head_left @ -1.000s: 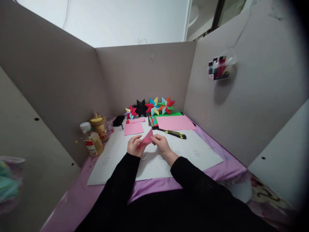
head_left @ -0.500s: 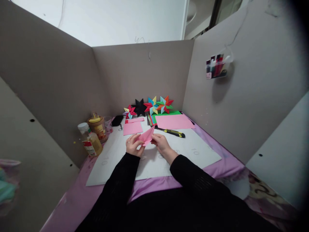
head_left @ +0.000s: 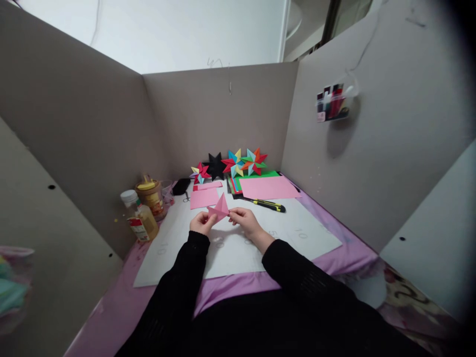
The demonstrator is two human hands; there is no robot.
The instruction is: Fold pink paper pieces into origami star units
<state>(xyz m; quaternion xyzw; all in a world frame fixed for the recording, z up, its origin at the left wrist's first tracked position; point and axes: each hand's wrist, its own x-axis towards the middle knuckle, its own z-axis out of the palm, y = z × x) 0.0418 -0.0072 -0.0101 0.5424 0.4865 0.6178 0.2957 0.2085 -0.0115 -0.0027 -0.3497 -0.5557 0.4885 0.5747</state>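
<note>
A folded pink paper piece [head_left: 220, 208] with pointed corners is held up over the white board [head_left: 238, 258]. My left hand [head_left: 202, 223] pinches its lower left side between thumb and fingers. At its right corner my right hand [head_left: 244, 219] pinches with thumb and fingertips. One point of the paper stands upward. Just behind lies a flat pink sheet [head_left: 203, 199], and behind that some narrower pink and red strips [head_left: 207, 186].
A yellow-black utility knife [head_left: 269, 205] lies right of my hands. Behind it are a large pink sheet [head_left: 269, 187] and coloured paper. Several folded paper stars [head_left: 255, 161] lean on the back panel. A glue bottle [head_left: 139, 218] and brown jar [head_left: 151, 196] stand left.
The pink paper has been turned, its point now upright and further left. My left hand has shifted slightly left and its grip has changed; my right hand has moved a little left.
</note>
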